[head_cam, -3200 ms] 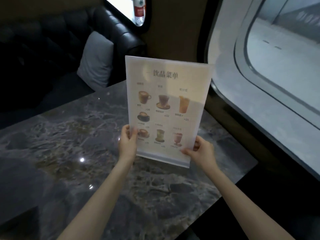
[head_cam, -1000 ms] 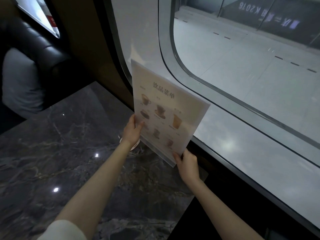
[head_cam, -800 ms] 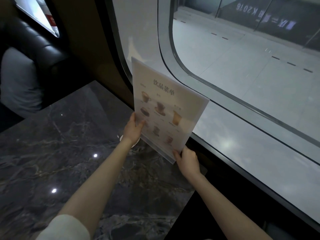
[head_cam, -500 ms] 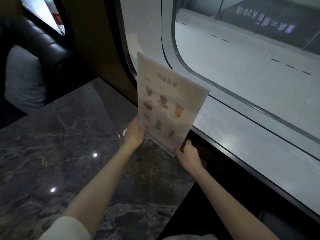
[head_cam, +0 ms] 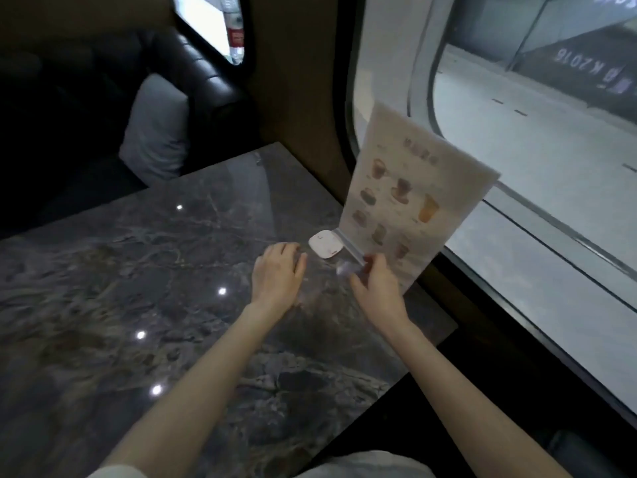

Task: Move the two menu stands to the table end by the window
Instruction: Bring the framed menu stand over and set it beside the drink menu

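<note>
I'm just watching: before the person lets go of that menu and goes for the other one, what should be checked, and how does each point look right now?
1. Menu stand at the window end of the table: ok, it is beside the window.
2. Base flat on the table: cannot tell, the base is blurred and the sheet leans.
3. Right hand on the stand: ok, it grips the lower corner.
4. Left hand free: ok, open above the table, holding nothing.
5. Small white pad clear of the base: cannot tell, it sits right against the stand's left corner.
6. Second menu stand located: not ok, it is not in view.
</note>
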Demonstrator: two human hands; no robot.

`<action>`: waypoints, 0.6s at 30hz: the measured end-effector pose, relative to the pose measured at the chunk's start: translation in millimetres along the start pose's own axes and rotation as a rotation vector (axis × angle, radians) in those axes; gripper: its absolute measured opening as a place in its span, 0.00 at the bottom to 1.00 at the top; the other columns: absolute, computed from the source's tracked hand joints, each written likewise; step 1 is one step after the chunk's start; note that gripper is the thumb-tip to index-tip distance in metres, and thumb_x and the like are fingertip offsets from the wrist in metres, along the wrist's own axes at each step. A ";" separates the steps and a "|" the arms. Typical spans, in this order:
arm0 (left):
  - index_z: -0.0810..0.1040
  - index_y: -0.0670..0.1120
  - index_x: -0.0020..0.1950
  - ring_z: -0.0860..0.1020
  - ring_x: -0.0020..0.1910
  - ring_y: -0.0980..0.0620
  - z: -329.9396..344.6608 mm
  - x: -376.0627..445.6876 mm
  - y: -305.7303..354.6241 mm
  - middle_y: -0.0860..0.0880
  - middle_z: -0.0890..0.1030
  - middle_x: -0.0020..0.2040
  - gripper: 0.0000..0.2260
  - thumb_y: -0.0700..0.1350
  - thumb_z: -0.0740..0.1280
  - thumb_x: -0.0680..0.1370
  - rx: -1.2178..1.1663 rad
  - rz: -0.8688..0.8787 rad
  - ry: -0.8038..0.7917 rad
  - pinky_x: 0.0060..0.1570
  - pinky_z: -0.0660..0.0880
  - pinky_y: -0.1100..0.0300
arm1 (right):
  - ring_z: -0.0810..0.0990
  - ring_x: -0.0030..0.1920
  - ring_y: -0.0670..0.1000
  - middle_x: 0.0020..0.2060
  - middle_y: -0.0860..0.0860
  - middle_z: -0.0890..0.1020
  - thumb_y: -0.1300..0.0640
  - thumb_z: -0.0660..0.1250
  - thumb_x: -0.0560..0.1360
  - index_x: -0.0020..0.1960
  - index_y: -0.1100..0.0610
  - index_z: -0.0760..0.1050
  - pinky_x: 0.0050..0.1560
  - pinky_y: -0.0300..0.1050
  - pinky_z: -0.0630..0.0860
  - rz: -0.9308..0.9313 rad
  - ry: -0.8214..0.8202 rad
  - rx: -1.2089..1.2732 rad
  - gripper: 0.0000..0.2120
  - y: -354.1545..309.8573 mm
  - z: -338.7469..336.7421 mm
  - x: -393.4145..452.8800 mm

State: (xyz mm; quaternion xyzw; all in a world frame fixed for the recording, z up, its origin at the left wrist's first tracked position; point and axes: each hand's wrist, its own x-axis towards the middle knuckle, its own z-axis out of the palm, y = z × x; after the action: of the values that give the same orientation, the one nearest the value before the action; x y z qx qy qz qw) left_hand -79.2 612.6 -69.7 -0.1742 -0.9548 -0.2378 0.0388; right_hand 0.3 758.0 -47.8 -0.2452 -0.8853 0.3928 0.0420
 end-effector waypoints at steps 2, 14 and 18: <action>0.78 0.39 0.54 0.79 0.52 0.40 -24.7 -14.9 -17.9 0.41 0.82 0.52 0.13 0.46 0.61 0.77 0.034 0.026 0.083 0.49 0.74 0.49 | 0.78 0.54 0.59 0.54 0.58 0.79 0.54 0.64 0.74 0.62 0.60 0.66 0.55 0.57 0.75 -0.086 -0.035 0.001 0.19 -25.0 13.5 -1.7; 0.75 0.43 0.63 0.67 0.67 0.47 -153.6 -142.1 -161.0 0.42 0.75 0.66 0.19 0.48 0.61 0.75 0.473 -0.059 0.387 0.63 0.61 0.52 | 0.71 0.63 0.53 0.64 0.56 0.72 0.54 0.63 0.76 0.71 0.58 0.59 0.60 0.44 0.68 -0.551 -0.247 0.092 0.27 -173.7 115.9 -76.2; 0.68 0.44 0.69 0.57 0.73 0.49 -180.7 -199.3 -206.6 0.43 0.66 0.73 0.24 0.49 0.63 0.74 0.602 -0.172 0.371 0.69 0.54 0.48 | 0.64 0.71 0.55 0.70 0.58 0.67 0.56 0.63 0.76 0.71 0.61 0.59 0.70 0.45 0.60 -0.751 -0.261 0.032 0.27 -211.3 155.9 -123.9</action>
State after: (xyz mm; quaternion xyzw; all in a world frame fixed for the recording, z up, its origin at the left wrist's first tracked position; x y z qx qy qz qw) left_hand 33.2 294.8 -32.3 -0.0277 -0.9699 0.0239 0.2409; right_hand -17.6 474.2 11.0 0.1482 -0.9050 0.3919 0.0736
